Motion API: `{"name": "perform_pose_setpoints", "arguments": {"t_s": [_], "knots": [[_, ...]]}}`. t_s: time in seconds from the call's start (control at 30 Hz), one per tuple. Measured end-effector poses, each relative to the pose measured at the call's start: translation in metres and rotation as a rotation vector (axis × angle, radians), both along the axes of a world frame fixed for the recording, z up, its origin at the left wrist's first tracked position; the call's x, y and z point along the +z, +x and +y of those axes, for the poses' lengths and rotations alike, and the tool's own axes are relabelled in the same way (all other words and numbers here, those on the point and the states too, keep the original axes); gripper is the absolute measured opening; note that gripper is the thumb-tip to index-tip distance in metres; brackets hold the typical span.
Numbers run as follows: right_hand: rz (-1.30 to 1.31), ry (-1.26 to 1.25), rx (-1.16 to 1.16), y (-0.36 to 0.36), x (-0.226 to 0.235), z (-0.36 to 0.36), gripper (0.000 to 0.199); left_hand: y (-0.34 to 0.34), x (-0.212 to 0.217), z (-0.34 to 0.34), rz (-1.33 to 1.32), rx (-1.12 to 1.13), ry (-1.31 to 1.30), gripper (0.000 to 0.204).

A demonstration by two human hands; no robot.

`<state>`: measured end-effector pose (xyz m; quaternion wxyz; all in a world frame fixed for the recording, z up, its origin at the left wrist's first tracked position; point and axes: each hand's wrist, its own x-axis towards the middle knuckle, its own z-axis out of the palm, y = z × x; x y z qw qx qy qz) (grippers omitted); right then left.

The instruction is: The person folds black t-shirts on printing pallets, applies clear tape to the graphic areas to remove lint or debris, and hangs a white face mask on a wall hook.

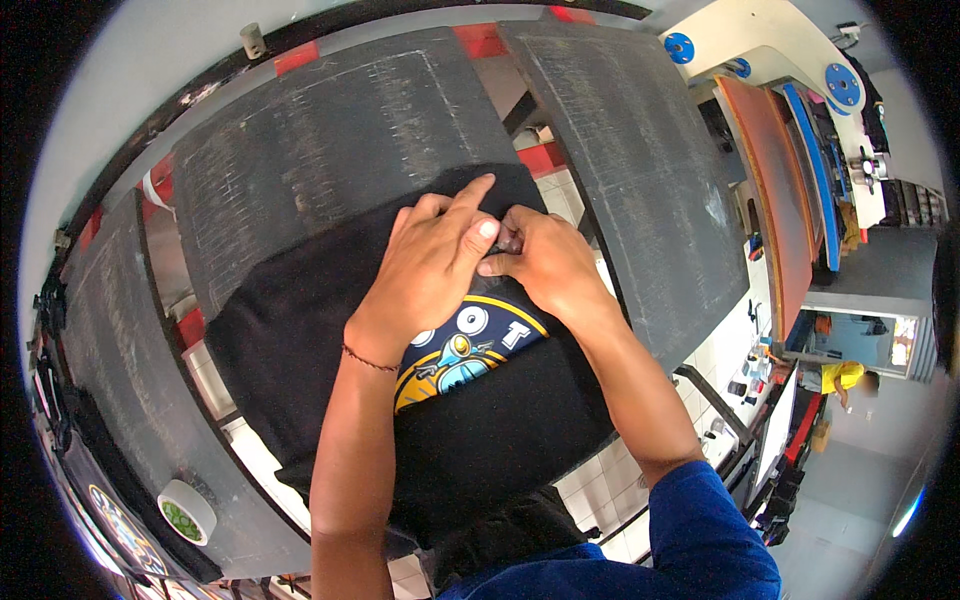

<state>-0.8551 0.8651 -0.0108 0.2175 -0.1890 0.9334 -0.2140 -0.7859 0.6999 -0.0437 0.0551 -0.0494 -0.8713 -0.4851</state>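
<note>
A black cloth garment (280,310) lies over a dark grey board, its near part folded up over a round printed design (462,350) in navy, yellow, light blue and white. My left hand (435,245) rests on the cloth above the print, index finger stretched out and the other fingers loosely bent. Beside its thumb, my right hand (545,255) is closed in a pinch. Something small and greyish shows between the right thumb and fingers; I cannot make out whether it is a fold of cloth or a separate piece.
The scratched dark board (330,130) stretches away beyond the cloth. Another board (640,200) stands to the right, and a third (120,330) to the left with a white cup (187,512) near it. Framed panels (770,190) stand far right, and a person in yellow (845,378) is beyond.
</note>
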Motion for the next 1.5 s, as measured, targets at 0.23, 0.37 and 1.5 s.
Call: {"name": "perform_pose_setpoints", "arguments": {"t_s": [0.23,0.37,1.5], "knots": [[0.350,-0.249,0.163,0.021,-0.019,0.016,0.027,0.000,-0.006,-0.001,0.028,0.025,-0.036,0.054],[0.534,-0.401,0.172,0.035,-0.020,0.029,0.018,-0.001,-0.006,0.001,0.033,0.028,-0.064,0.055],[0.213,0.027,0.046,0.017,-0.006,0.004,0.037,-0.004,-0.006,0.002,0.043,0.053,-0.063,0.056]]}}
